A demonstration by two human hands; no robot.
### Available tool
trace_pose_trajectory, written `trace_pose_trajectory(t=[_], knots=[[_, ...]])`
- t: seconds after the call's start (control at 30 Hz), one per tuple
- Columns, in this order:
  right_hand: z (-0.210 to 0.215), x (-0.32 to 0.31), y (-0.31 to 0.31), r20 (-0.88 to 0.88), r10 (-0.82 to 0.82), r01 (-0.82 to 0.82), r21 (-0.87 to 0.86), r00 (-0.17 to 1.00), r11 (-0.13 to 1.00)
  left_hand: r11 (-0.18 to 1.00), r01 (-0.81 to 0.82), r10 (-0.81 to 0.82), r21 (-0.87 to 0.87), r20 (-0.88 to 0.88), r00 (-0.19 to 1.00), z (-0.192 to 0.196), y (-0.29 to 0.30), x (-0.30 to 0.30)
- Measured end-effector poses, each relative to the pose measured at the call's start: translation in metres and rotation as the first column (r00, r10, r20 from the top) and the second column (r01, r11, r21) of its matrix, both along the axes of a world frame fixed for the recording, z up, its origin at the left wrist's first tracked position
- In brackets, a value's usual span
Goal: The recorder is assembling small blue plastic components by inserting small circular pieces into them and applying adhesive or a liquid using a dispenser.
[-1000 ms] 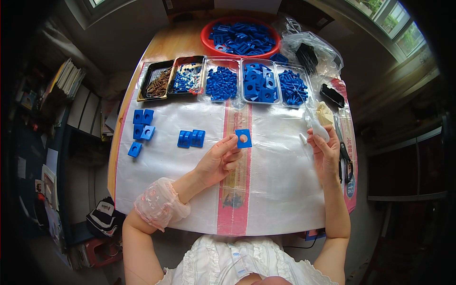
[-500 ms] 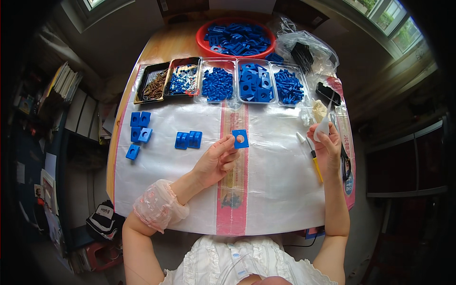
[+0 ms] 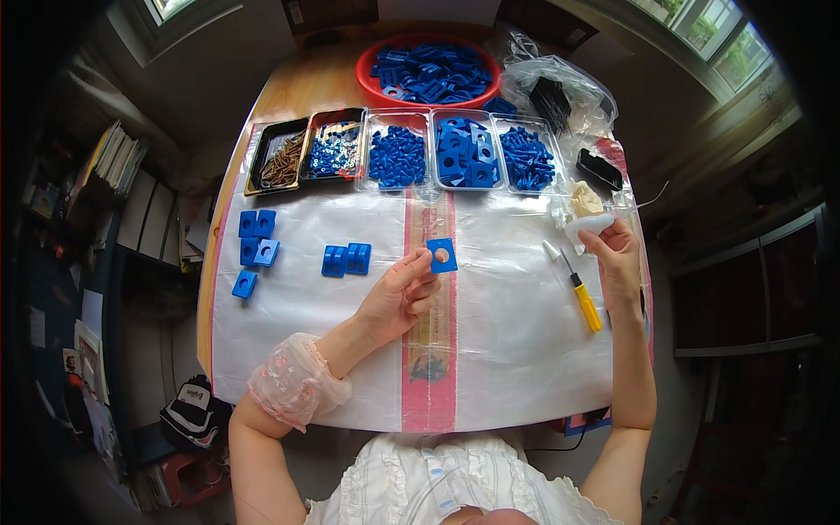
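Already, blue plastic blocks (image 3: pixel 358 258) sit apart; clear plastic trays (image 3: pixel 431 149) look full. My left hand (image 3: pixel 407 287) pinches a flat blue holed square (image 3: pixel 451 263), my right hand (image 3: pixel 619 262) a white plastic bottle (image 3: pixel 590 226).

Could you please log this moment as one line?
left hand: holds blue holed plate | right hand: holds white nozzled bottle | nearby: yellow-handled tool on white sheet

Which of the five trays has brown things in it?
The black tray at the far left. It alone holds brown screws; the other four all have blue pieces.
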State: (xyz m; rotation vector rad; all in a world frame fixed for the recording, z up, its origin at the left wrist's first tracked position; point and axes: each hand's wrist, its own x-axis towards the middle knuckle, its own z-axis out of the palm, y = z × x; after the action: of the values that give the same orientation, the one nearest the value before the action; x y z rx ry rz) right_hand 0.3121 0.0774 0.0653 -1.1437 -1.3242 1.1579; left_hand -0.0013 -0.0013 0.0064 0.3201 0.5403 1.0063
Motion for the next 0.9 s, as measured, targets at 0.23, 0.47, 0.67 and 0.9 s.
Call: trace_pose_trajectory(t=[0.23,0.47,0.67,0.9], knots=[[-0.026,-0.010,0.020,0.412,0.082,-0.110,0.047,0.908,0.993,1.000,0.002,-0.002,-0.003,-0.003,1.000,0.003,0.002,0.002],[-0.023,-0.039,0.026,0.642,0.044,-0.163,0.128,0.766,0.978,1.000,0.004,-0.004,0.002,0.002,1.000,0.000,0.001,0.000],[-0.032,-0.041,0.033,0.668,0.021,-0.151,0.137,0.743,0.979,1.000,0.018,-0.018,-0.003,0.008,1.000,-0.001,0.001,0.000],[-0.032,-0.047,0.035,0.648,0.026,-0.147,0.132,0.761,0.980,1.000,0.023,-0.023,-0.001,0.015,1.000,-0.001,0.001,-0.001]])
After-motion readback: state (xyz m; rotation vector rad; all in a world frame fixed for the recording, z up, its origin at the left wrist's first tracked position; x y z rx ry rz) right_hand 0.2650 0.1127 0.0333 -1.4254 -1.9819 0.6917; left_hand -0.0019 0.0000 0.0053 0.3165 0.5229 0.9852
